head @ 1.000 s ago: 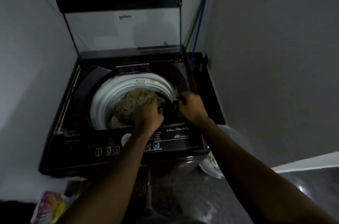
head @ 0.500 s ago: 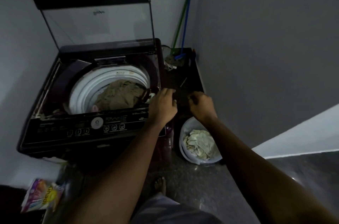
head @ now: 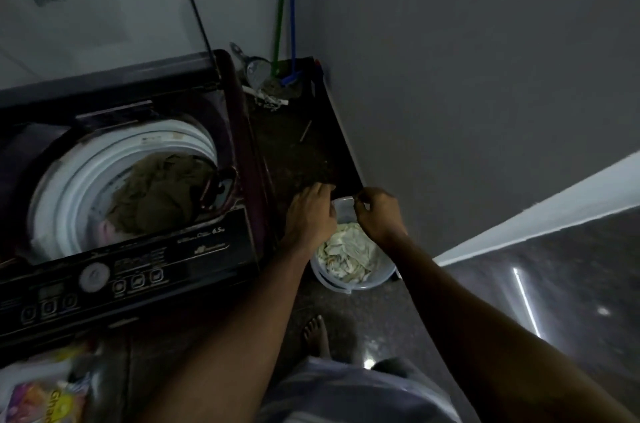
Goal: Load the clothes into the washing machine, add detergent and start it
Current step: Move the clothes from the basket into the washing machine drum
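The top-load washing machine [head: 194, 249] stands at the left with its lid up, and olive-brown clothes [head: 159, 194] fill its white drum. To its right on the floor is a white bucket [head: 381, 278] holding pale crumpled cloth [head: 349, 254]. Both my hands hover over the bucket's far rim. My left hand [head: 310, 214] has relaxed, extended fingers and holds nothing. My right hand [head: 379, 214] has its fingers curled with nothing visible in them. A colourful detergent packet [head: 45, 402] lies at the bottom left.
Green and blue mop handles [head: 285, 6] lean in the far corner above a metal strainer [head: 258, 70] and debris. A grey wall runs close on the right. My bare foot [head: 317, 334] stands on the dark floor just before the bucket.
My hands have left the drum's edge and swung right and down to above the bucket. My view has turned right with them, so the machine now sits at the left.
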Motion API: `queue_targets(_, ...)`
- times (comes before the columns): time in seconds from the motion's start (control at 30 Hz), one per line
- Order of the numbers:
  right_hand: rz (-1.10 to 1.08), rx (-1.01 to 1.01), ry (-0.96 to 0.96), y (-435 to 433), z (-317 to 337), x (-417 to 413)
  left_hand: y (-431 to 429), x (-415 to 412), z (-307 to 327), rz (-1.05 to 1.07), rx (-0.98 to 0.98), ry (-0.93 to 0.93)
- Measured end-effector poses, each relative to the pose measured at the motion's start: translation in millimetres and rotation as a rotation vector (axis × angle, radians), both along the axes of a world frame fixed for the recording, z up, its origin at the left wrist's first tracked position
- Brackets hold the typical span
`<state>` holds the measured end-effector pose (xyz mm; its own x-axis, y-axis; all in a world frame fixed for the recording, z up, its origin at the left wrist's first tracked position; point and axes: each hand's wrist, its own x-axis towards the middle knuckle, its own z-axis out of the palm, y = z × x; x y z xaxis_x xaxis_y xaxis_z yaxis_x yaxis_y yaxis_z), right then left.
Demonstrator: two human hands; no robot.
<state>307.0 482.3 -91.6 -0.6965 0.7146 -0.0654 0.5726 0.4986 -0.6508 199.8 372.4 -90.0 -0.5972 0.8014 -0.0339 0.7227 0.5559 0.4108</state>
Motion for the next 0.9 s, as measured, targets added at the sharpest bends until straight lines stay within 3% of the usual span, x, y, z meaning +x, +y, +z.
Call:
queue_targets(0.57,0.190,-0.089,-0.195,79.3,-72.9,46.1,47.6,63.4,-80.1,0.177,-0.078,-0.151)
queue_targets(0.9,0.113,-0.150,-0.333,92.7,-254.4,65.7,63.6,72.1,-262.1,0.131,-0.086,-0.238)
